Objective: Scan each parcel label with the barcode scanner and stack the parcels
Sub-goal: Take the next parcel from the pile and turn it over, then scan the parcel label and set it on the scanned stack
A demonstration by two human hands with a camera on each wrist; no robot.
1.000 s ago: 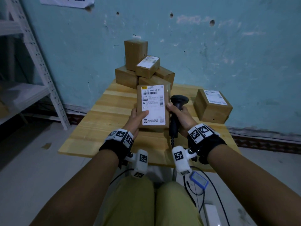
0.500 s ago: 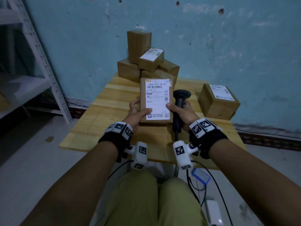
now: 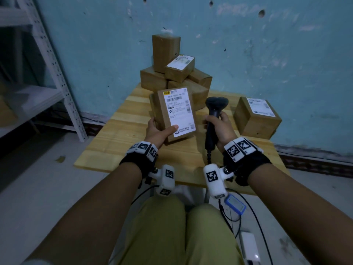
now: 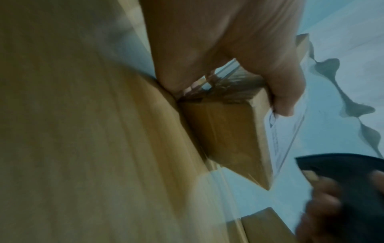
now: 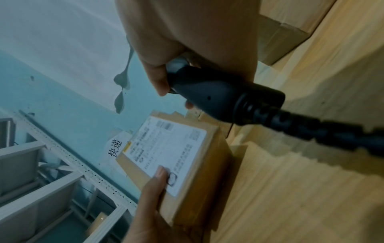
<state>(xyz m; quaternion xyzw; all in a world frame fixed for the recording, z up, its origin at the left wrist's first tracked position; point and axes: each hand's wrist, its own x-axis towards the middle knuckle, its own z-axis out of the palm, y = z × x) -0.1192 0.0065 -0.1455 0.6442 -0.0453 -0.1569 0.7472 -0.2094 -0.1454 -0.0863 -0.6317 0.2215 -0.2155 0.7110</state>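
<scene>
Cardboard parcel [image 3: 174,113] in left hand [image 3: 158,131] grip, right hand [image 3: 222,129] gripping black scanner [image 3: 214,115]

Brown parcel [image 3: 172,115], white label up, tilted above the table [image 3: 118,131]; black scanner [image 3: 214,115] upright just right.

The parcel [image 3: 172,113] stands on the table [image 3: 122,129] in the left hand's [image 3: 158,131] fingers, thumb [image 3: 170,129] across its label [image 3: 178,109]. Just right of them the right hand [image 3: 219,127] fingers wrap the scanner [image 3: 214,115]. Beyond both sets of fingertips sits the stack [image 3: 172,69] (against the wall); another box [image 3: 256,117] lies right of the scanner fingers.
</scene>
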